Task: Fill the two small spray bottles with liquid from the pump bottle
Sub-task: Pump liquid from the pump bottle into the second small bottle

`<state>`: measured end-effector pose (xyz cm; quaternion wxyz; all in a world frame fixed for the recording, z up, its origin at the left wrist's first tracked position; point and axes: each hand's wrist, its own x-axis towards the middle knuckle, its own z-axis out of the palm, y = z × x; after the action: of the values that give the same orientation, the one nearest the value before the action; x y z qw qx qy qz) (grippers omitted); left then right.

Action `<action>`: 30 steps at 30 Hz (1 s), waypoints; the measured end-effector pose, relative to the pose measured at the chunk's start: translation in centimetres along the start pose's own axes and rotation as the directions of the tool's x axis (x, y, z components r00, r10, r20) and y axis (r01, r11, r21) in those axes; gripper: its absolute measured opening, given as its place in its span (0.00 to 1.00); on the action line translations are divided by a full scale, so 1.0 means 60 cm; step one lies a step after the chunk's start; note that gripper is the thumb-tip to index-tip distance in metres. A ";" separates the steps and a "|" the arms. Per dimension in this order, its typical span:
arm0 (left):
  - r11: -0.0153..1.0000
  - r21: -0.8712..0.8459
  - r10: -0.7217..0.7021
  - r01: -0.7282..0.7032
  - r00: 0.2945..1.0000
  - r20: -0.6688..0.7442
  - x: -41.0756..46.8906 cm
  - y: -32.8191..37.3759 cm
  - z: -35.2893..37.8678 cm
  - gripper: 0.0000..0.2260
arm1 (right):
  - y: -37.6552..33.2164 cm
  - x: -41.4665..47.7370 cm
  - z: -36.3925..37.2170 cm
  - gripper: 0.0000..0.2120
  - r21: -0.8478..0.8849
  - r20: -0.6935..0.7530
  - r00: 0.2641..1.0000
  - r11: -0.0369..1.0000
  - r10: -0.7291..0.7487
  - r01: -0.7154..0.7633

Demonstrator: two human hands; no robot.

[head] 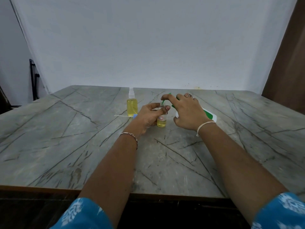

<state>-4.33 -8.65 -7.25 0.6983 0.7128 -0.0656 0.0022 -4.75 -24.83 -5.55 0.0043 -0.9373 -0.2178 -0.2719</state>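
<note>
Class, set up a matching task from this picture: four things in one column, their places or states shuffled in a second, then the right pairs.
Things
1. capped spray bottle
2. open small bottle
3. pump bottle
4. loose spray cap with tube

States
A. tilted in the right hand, green nozzle at another bottle's mouth
B. lying flat on the table
C. standing alone, untouched
D. steadied by the left hand

Pairs: 1-C, 2-D, 3-A, 4-B

A grey marble-patterned table (66, 138) with dark veins and a brown front edge fills the foreground. Behind it hangs a plain white backdrop (148, 43), evenly lit. A brown curtain (287, 63) stands at the right, and a black stand (33, 80) at the left.
</note>
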 end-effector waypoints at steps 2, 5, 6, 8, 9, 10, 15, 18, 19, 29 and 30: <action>1.000 0.005 -0.003 0.003 1.000 0.015 -0.001 0.001 0.000 0.15 | -0.001 0.002 0.001 0.34 0.008 -0.015 1.000 1.000 0.005 -0.005; 1.000 0.007 -0.003 0.003 1.000 0.023 -0.002 0.001 0.001 0.09 | -0.004 0.004 0.003 0.32 0.014 -0.037 0.999 1.000 0.013 -0.013; 1.000 0.010 -0.003 0.002 1.000 0.021 -0.002 0.002 0.001 0.08 | -0.005 0.004 0.002 0.31 0.015 -0.040 0.999 1.000 0.015 -0.014; 1.000 0.014 -0.003 0.002 1.000 0.021 -0.002 0.002 0.001 0.09 | -0.006 0.005 0.002 0.31 0.012 -0.045 0.999 1.000 0.014 -0.013; 1.000 0.017 -0.003 0.003 1.000 0.020 -0.002 0.002 0.001 0.09 | -0.006 0.005 0.002 0.31 0.010 -0.046 0.999 1.000 0.013 -0.012; 1.000 0.020 -0.003 0.003 1.000 0.018 -0.002 0.002 0.001 0.10 | -0.006 0.004 0.002 0.31 0.005 -0.044 0.999 1.000 0.013 -0.013; 1.000 0.018 -0.003 0.003 1.000 -0.001 -0.003 0.002 0.002 0.18 | 0.002 -0.001 -0.001 0.39 -0.007 -0.013 1.000 1.000 -0.014 0.014; 1.000 0.022 -0.010 0.010 1.000 0.000 -0.004 0.003 0.003 0.16 | 0.007 -0.003 -0.005 0.47 -0.001 0.004 0.999 0.999 -0.033 0.033; 1.000 0.024 -0.012 0.012 1.000 0.001 -0.004 0.004 0.003 0.15 | 0.007 -0.002 -0.005 0.48 0.002 0.008 0.999 0.999 -0.034 0.034; 1.000 0.004 -0.025 0.025 0.999 -0.024 -0.003 0.004 0.001 0.18 | -0.001 0.006 0.000 0.32 0.066 -0.005 1.000 0.998 0.015 -0.015; 1.000 0.002 -0.028 0.028 0.999 -0.026 -0.002 0.004 0.000 0.17 | -0.003 0.006 0.000 0.32 0.067 -0.006 1.000 0.998 0.016 -0.016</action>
<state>-4.50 -8.67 -7.05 0.6980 0.7145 -0.0466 0.0018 -4.52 -24.52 -5.38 0.0385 -0.9375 -0.2192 -0.2675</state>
